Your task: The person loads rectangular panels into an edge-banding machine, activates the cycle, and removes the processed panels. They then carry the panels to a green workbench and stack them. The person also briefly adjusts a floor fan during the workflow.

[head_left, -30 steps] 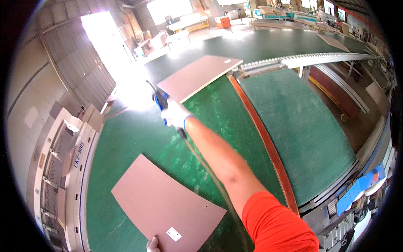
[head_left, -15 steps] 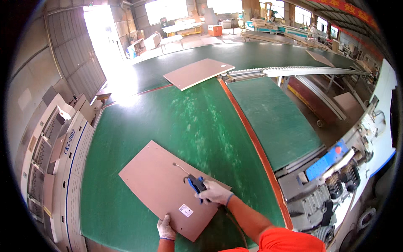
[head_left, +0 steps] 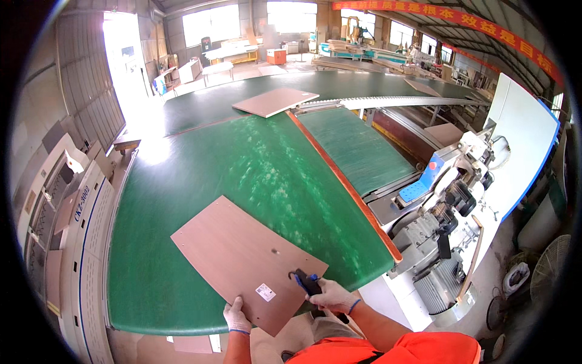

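- The left hand [head_left: 237, 315] grasps the near-left edge of a brown panel [head_left: 236, 252], its thumb over the top face; the fingers underneath are hidden.
- The right hand [head_left: 332, 296] is closed around a blue and black air gun [head_left: 307, 282], held over the right part of that panel.
- The brown panel lies aslant on the near part of a wide green conveyor belt [head_left: 176, 188], its near corner reaching past the belt's edge. One of its long sides bows.
- A white label [head_left: 265, 292] sits on the panel's near part, between the two hands.
- Pale scuffs streak the belt to the right of the panel and beyond it.
- At the far end of the belt, well apart from the hands, lies a second panel [head_left: 276, 102].
- An orange-red strip [head_left: 339, 176] runs along the belt's right side, with a smaller green surface [head_left: 354, 142] to the right of it.
- Near right stands a machine with grey motors [head_left: 438, 285] and a blue control box [head_left: 419, 185].
- A long white machine [head_left: 91, 209] flanks the belt on the left.
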The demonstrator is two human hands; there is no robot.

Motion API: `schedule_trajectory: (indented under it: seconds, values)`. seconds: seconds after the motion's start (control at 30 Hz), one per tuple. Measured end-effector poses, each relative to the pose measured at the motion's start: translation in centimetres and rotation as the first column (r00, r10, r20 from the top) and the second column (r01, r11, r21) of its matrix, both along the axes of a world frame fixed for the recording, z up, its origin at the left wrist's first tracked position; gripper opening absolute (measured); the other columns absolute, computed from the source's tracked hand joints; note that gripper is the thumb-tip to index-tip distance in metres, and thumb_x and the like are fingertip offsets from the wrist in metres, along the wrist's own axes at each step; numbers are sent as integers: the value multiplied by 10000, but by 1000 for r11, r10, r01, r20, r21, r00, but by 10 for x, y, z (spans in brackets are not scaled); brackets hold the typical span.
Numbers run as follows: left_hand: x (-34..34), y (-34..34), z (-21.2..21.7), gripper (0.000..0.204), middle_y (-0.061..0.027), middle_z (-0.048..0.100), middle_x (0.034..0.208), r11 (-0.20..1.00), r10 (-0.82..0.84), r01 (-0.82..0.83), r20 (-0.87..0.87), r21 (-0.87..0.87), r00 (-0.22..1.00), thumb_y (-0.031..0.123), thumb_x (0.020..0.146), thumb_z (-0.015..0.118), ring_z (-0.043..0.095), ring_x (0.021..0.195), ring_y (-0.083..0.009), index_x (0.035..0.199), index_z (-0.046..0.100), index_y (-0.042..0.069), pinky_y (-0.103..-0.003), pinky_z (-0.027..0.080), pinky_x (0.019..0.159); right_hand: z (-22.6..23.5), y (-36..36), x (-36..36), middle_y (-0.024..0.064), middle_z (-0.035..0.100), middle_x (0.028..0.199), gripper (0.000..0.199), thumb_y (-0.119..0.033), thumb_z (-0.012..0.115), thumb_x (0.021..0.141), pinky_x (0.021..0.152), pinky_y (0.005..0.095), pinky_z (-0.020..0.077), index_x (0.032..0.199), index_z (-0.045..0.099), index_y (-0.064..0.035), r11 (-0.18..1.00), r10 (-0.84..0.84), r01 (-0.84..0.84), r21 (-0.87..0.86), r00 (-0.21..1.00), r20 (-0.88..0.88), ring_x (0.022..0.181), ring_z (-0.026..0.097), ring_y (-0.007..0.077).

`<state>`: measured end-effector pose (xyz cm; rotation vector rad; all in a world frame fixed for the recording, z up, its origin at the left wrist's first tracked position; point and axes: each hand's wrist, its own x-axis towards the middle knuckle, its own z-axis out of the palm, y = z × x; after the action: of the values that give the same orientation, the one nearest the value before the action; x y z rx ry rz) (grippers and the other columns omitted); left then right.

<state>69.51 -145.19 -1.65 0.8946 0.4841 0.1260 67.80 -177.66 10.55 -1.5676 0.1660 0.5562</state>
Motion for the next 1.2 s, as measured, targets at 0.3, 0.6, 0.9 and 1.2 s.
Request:
schedule_trajectory:
  seconds: [0.3,0.6,0.9,1.2]
  values:
    - [15,-14,11,420,-153,684,1247,998,46,-48,45,34,998,33,932,622,685,1102,-304,1338,576,-63,-445,547,1015,-23,-60,-12,18,659,843,390,-267,862,848,570,277,479,1088,665,-31,998,-22,25,54,998,-57,647,603,106]
    - [-25,-41,17,398,-146,684,1245,967,252,-252,15,21,968,13,934,607,689,1082,-280,1328,589,-42,-416,563,975,-6,-97,54,25,689,864,313,-309,782,913,577,257,496,1008,702,-22,997,-14,20,72,997,-82,627,614,114]
    - [-262,-24,142,361,-157,722,1145,889,455,-455,-197,46,868,42,947,639,717,1009,-256,1282,623,-90,-385,586,905,-44,4,52,33,703,948,296,-311,736,970,662,325,529,1076,699,-37,914,403,-379,144,887,-226,788,651,139]
    - [-527,-28,90,337,-112,726,1116,363,932,-901,-98,238,349,106,943,701,696,964,-185,1227,660,-72,-351,564,890,-22,282,-118,50,707,912,233,-222,785,914,740,304,542,1032,712,-35,292,956,-941,173,283,-73,792,672,162]
